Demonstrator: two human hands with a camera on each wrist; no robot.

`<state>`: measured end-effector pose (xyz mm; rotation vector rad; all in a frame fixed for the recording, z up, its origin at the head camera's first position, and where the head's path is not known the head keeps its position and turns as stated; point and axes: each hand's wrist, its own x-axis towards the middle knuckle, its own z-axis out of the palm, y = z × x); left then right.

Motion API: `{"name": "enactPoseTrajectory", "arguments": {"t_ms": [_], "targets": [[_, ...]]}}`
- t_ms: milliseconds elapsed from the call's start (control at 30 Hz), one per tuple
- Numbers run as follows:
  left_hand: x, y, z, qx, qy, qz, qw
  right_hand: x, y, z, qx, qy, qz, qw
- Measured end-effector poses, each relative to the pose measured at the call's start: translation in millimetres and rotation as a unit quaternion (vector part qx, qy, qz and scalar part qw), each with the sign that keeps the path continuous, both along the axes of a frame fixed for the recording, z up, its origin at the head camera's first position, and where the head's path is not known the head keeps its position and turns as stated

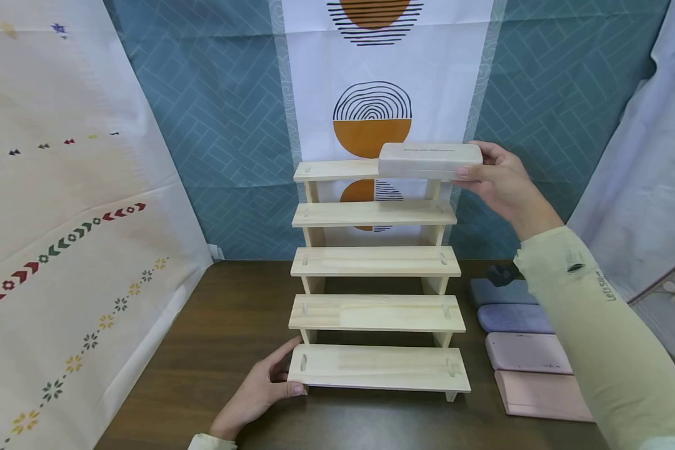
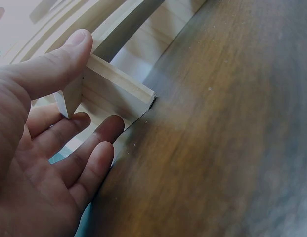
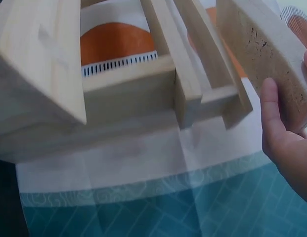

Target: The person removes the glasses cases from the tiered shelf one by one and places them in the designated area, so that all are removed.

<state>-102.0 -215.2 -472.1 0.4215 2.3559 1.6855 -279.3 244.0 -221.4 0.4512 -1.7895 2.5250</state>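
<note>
A wooden five-step display rack (image 1: 377, 367) stands on the table, its steps rising toward the back. My right hand (image 1: 500, 184) grips the right end of a pale grey glasses case (image 1: 427, 162) at the top step, covering that step's right part. In the right wrist view, the case's scuffed underside (image 3: 267, 59) shows, with the fingers around its edge. At the lower left, my left hand (image 1: 259, 390) holds the left end of the lowest step. The left wrist view shows the thumb (image 2: 76, 47) over that step and the other fingers curled beside the side support.
Several more glasses cases lie in a column right of the rack: grey-blue (image 1: 500, 292), violet-blue (image 1: 514, 318), mauve (image 1: 529, 352) and pink (image 1: 542, 394). My right sleeve partly covers them. A patterned cloth (image 1: 230, 125) hangs behind; white cloths flank the dark wood table (image 1: 202, 350).
</note>
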Motion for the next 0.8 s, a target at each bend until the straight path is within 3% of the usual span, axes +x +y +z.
{"name": "enactPoseTrajectory", "arguments": {"t_ms": [467,800], "targets": [[3.5,-1.0,-0.9,0.008,-0.003,-0.01,0.9999,-5.7,30.4,-24.3,-0.015,-0.032,-0.046,0.998],[1.5,-1.6,1.3,0.009,0.002,-0.013,0.9999,0.9,56.1,-29.2,0.042,0.025,-0.06,0.997]]}}
